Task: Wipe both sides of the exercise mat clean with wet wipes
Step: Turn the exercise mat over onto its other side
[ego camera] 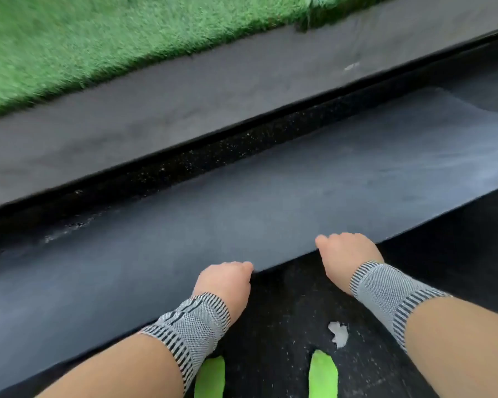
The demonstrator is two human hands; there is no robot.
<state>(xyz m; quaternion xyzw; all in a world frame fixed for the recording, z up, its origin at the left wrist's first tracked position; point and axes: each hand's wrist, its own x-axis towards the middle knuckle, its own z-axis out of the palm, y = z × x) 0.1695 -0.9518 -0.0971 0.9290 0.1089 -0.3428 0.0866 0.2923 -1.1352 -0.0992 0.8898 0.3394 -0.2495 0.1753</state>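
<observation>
both hands, left [226, 280] and right [347, 255], curled tight on the near long edge of the dark exercise mat [270, 196], lifted off the floor [285, 311]; likely floppy, light, best gripped along that edge.

I am wearing the one camera on my head, and it is looking forward and steeply down over my own forearms. It is sitting close above my left hand [227, 280] and right hand [345, 257], which are filling the near middle of the view, with my green toes [322, 374] showing at the very near edge. The wide lens is tilting the scene, so the exercise mat [242, 214] is running as a slanted band from near left to far right. Beyond it the view is reaching a second dark mat strip [184, 110] and green turf [98, 38] at the far left. There is only this single view, and the picture is blurring somewhat.
</observation>
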